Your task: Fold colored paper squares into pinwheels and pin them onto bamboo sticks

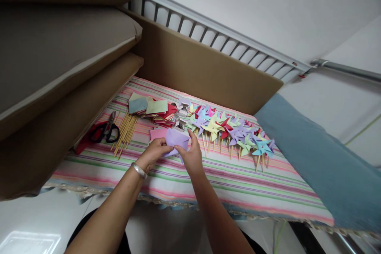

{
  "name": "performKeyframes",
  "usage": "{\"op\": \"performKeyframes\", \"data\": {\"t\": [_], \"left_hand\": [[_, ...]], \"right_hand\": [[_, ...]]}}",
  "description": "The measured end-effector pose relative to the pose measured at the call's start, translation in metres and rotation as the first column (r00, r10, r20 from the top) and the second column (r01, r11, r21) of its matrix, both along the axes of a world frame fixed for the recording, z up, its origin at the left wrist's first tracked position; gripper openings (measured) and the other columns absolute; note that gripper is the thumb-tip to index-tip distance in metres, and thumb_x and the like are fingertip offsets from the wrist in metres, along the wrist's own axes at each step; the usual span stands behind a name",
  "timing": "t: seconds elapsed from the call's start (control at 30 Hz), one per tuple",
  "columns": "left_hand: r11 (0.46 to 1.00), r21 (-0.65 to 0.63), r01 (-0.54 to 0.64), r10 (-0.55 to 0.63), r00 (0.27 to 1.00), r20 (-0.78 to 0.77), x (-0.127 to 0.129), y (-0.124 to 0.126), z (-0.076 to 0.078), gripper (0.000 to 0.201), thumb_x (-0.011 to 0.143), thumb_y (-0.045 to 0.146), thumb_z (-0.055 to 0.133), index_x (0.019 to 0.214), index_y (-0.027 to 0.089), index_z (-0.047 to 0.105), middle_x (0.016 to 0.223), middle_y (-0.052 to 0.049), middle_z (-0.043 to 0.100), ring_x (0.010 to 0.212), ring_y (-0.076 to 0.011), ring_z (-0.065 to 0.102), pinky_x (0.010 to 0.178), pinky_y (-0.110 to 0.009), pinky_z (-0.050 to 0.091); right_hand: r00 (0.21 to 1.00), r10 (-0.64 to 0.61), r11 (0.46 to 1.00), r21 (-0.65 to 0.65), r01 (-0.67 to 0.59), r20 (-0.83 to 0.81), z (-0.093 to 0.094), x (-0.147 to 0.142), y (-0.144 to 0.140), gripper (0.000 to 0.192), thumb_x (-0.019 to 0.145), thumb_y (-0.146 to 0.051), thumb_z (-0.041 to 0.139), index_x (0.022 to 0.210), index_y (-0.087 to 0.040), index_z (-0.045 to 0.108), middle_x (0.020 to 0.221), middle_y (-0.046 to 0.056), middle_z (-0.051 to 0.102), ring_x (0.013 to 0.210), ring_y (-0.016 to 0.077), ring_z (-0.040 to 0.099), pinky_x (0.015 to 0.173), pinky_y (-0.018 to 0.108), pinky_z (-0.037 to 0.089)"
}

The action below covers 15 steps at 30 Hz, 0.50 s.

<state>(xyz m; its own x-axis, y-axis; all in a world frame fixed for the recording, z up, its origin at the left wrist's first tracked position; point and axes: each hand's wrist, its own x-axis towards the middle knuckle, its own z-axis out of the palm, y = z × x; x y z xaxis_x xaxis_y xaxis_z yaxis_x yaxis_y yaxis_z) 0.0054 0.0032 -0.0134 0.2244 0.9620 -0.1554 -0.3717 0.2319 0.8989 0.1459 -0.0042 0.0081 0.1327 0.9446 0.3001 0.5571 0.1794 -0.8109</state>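
Between my two hands is a sheet of purple paper [177,138], raised a little over the striped cloth. My left hand [154,151] pinches its left lower edge; a bracelet circles that wrist. With the thumb on its lower edge and fingers at its right side, my right hand [193,154] grips the same sheet. Pink paper [157,133] lies just behind my left fingers. Stacks of coloured paper [156,107] sit farther back. To the right, many finished paper pinwheels [229,129] on sticks lie in a spread pile.
Black-handled scissors [104,130] and a bundle of wooden sticks [126,133] lie at left on the striped cloth [238,182]. Small metal-looking boxes [182,115] stand behind the hands. Stacked cushions [65,55] rise at left; a brown board [205,63] stands behind.
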Motion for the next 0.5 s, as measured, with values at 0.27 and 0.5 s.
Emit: {"op": "performKeyframes", "data": {"t": [0.27,0.5], "left_hand": [[0.999,0.033,0.017,-0.012,0.989,-0.149,0.001,-0.001,-0.001,0.006,0.055,0.019,0.064,0.059,0.014,0.065,0.050,0.004,0.055,0.046,-0.0086,0.041,0.049,-0.021,0.029],[0.990,0.073,0.121,-0.100,0.965,-0.243,0.002,-0.002,-0.002,0.003,0.055,0.015,0.059,0.052,0.014,0.061,0.042,0.007,0.044,0.042,-0.0068,0.029,0.045,-0.022,0.017]], "right_hand": [[0.998,0.066,0.988,-0.144,-0.062,0.019,0.007,0.012,0.003,0.077,0.053,-0.026,0.075,0.126,-0.021,0.049,0.124,0.011,0.055,0.114,0.0287,0.050,0.096,0.043,0.038],[0.944,0.312,0.865,-0.378,-0.330,-0.109,0.030,0.022,0.009,0.068,0.055,-0.013,0.066,0.121,-0.019,0.054,0.096,0.006,0.067,0.076,0.0207,0.062,0.069,0.033,0.049]]}}
